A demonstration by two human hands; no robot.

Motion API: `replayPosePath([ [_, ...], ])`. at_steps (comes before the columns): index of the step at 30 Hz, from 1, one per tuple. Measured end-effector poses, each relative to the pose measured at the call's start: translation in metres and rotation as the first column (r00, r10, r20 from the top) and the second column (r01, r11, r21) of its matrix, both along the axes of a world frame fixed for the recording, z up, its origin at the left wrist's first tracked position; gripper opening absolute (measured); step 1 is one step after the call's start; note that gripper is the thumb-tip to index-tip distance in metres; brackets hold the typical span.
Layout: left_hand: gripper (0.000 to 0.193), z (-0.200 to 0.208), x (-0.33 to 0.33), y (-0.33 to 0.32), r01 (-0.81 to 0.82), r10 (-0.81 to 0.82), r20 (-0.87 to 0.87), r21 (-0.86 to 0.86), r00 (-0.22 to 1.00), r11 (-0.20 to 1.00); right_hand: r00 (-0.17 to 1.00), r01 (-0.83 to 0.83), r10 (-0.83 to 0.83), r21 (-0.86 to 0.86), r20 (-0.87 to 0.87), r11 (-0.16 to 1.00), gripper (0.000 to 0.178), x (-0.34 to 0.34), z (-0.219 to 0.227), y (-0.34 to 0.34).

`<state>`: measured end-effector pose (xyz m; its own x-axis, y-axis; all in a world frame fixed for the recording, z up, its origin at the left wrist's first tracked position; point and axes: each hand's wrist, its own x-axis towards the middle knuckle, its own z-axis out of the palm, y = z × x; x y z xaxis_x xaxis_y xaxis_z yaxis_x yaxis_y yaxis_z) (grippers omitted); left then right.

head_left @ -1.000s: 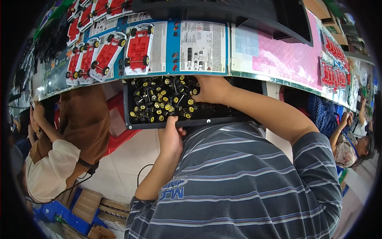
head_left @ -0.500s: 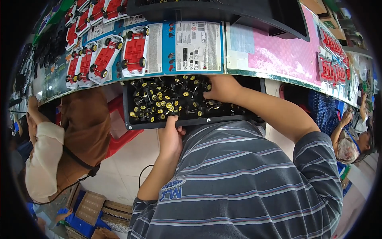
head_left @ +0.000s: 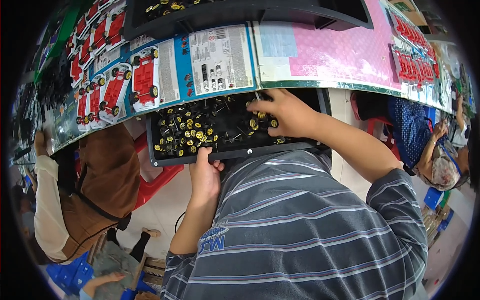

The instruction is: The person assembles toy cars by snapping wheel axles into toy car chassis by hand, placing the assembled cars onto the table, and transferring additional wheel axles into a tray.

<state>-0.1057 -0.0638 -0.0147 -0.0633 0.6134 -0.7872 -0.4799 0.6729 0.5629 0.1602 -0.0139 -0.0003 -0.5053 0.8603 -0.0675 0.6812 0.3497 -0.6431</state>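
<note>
— While the yellow-and-black wheels are mostly heaped at the left of that black tray, what're the hands up to?
— The right hand is half open over a few more in there, thumb and fingers apart, can't tell if it's gripping any. The left hand has the tray's near edge clamped, thumb on top.
— And past that?
— The desk, with red-and-white toy cars lying wheels-up on its left.
</note>
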Motion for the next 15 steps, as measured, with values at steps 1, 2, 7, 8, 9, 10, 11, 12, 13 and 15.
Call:
replayPosePath([
  [1,0.006,0.001,0.002,0.0,-0.005,0.005,-0.019,-0.006,1.0,1.0,0.997,-0.075,0.075,0.06,-0.005,0.995,0.064,0.002,0.001,0.001],
  [2,0.006,-0.002,0.001,0.0,0.004,-0.004,-0.006,0.007,1.0,1.0,0.991,-0.126,0.129,0.072,-0.028,0.989,0.062,0.003,0.001,0.003],
  [7,0.007,-0.004,0.002,0.003,0.053,-0.053,0.003,0.0,0.999,0.999,0.936,-0.338,0.349,0.182,-0.036,0.923,0.059,-0.006,0.005,0.011],
  [8,0.009,-0.006,0.002,0.003,0.062,-0.062,0.017,-0.004,0.998,0.998,0.938,-0.334,0.345,0.185,-0.032,0.924,0.059,-0.006,0.005,0.012],
  [9,0.011,-0.007,0.004,0.004,0.074,-0.074,0.038,-0.002,0.997,0.997,0.935,-0.327,0.347,0.21,-0.065,0.921,0.059,-0.005,0.005,0.014],
  [10,0.014,-0.006,0.007,0.004,0.037,-0.038,-0.005,-0.021,0.999,0.999,0.932,-0.32,0.349,0.235,-0.094,0.918,0.06,-0.004,0.006,0.016],
  [11,0.017,-0.003,0.009,0.002,0.002,-0.004,-0.044,-0.036,0.999,0.999,0.925,-0.293,0.334,0.22,-0.182,0.93,0.061,-0.009,0.003,0.015],
  [12,0.025,-0.01,-0.002,-0.003,0.041,-0.042,-0.023,-0.039,0.999,0.998,0.907,-0.324,0.368,0.217,-0.206,0.921,0.063,-0.008,0.002,0.017],
  [13,0.028,-0.006,-0.002,-0.005,0.047,-0.05,-0.043,-0.07,0.998,0.996,0.906,-0.311,0.357,0.214,-0.227,0.926,0.063,-0.007,0.001,0.017],
  [15,0.023,-0.002,0.0,-0.008,0.027,-0.029,-0.064,-0.037,0.998,0.999,0.898,-0.316,0.358,0.189,-0.255,0.93,0.061,-0.008,0.002,0.013],
])
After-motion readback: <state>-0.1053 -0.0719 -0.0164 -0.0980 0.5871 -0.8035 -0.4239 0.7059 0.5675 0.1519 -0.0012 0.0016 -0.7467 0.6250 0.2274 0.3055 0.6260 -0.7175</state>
